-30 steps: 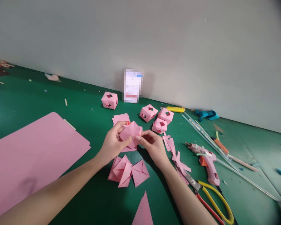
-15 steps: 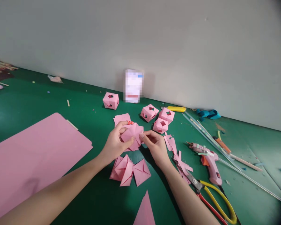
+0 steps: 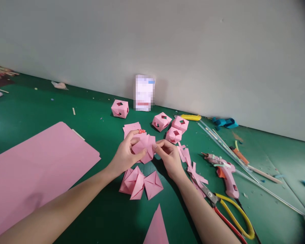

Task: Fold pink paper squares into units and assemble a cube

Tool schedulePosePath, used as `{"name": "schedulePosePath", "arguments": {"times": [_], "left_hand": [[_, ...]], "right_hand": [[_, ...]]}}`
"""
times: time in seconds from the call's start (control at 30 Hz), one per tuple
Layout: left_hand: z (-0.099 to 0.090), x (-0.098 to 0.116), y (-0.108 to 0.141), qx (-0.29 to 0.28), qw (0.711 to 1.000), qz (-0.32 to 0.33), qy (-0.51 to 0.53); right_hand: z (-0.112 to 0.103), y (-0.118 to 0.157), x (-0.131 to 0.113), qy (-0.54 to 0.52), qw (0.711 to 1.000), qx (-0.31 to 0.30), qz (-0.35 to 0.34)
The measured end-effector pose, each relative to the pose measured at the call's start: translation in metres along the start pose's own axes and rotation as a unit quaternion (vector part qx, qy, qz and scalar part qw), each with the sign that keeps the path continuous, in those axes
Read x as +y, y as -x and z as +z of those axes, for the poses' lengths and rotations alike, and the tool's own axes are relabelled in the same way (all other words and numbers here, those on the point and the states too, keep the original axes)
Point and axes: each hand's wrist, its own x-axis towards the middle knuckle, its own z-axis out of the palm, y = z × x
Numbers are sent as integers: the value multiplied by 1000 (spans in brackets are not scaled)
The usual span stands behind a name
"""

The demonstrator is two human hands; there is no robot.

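Note:
My left hand (image 3: 125,152) grips a folded pink paper piece (image 3: 147,146), thumb on its face and a red-wrapped fingertip at its top edge. On the right edge of that same piece, my right hand (image 3: 169,156) pinches with thumb and index finger. Behind it lie pink paper squares (image 3: 131,127), partly covered. Nearer to me, several folded pink squares (image 3: 134,183) overlap, with one more folded square (image 3: 154,185) beside them. A pointed pink paper piece (image 3: 157,227) reaches in from the bottom edge.
Beyond my hands stand pink hollow paper shapes (image 3: 161,121) and a blurred upright screen (image 3: 144,93). Large pink sheets (image 3: 45,169) lie left. To the right are paper scraps (image 3: 184,153), scissors (image 3: 235,213), a glue gun (image 3: 226,173), clear sticks (image 3: 225,149) and a yellow cutter (image 3: 191,117).
The pink piece has tilted slightly between my hands, and my right hand has shifted a little upward. The surroundings sit almost the same, with a very small shift of the view.

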Motion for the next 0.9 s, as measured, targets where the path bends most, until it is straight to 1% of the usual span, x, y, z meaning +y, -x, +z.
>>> {"name": "schedulePosePath", "arguments": {"times": [0.1, 0.23, 0.4, 0.53, 0.7, 0.9], "left_hand": [[0, 2, 0, -5, 1000, 1, -12], [1, 3, -2, 20, 1000, 7, 2], [1, 6, -3, 34, 999, -16, 20], [1, 7, -3, 34, 999, -13, 33], [1, 7, -5, 43, 995, -27, 83], [0, 5, -6, 35, 994, -36, 98]], "right_hand": [[0, 0, 1, 4, 1000, -3, -5], [0, -1, 0, 20, 1000, -7, 16], [0, -1, -2, 63, 997, -42, 32], [0, 0, -1, 79, 995, -53, 39], [-2, 0, 1, 138, 987, -67, 38], [-3, -1, 2, 140, 986, -81, 35]]}}
